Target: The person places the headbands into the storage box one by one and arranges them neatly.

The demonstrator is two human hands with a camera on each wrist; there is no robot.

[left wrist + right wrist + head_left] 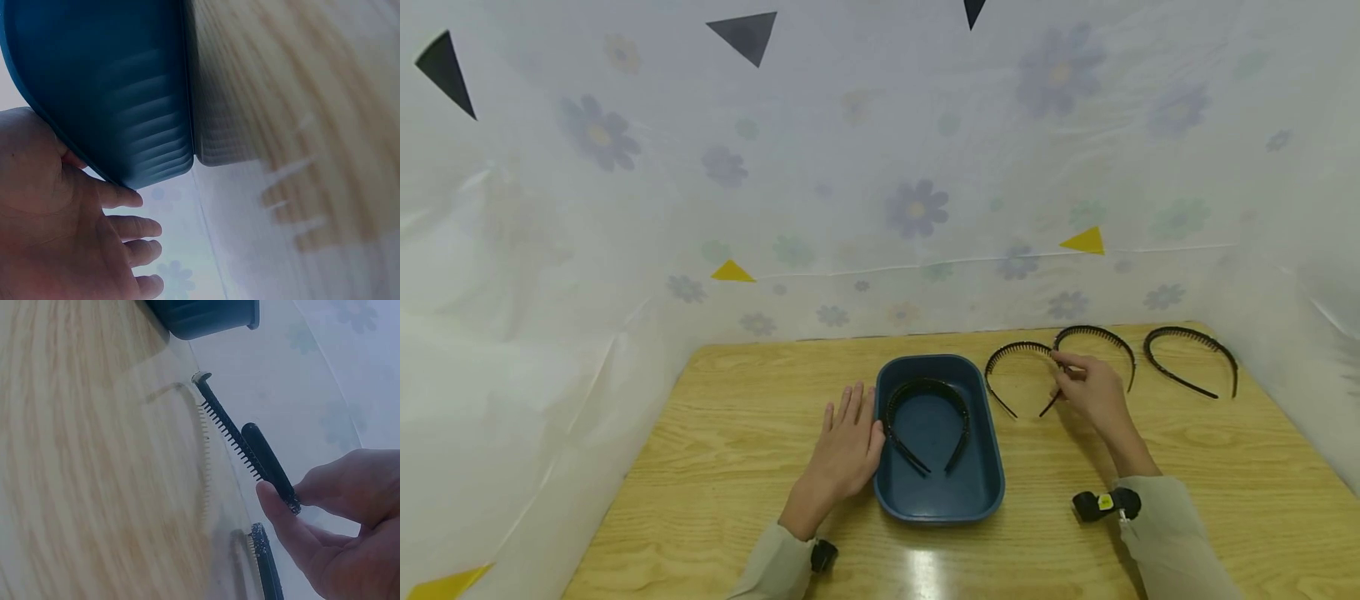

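Note:
My right hand [1093,396] pinches a black toothed headband [1018,345] between thumb and fingers, on the right of a blue rectangular tray [940,508]. In the right wrist view this headband [228,429] is held by one side above the table, its row of small teeth showing. Inside the tray lies black headband material [927,385], its ends toward me; whether it is one band or a stack I cannot tell. With fingers straight, my left hand [846,450] rests against the tray's left side. The left wrist view shows that hand at the tray's rim [37,112].
Behind my right hand lies another black headband [1092,330], partly hidden by it. One more headband [1187,332] lies farther right near the table's back edge. The wooden table [737,417] meets a flower-patterned white sheet [850,208] at the back.

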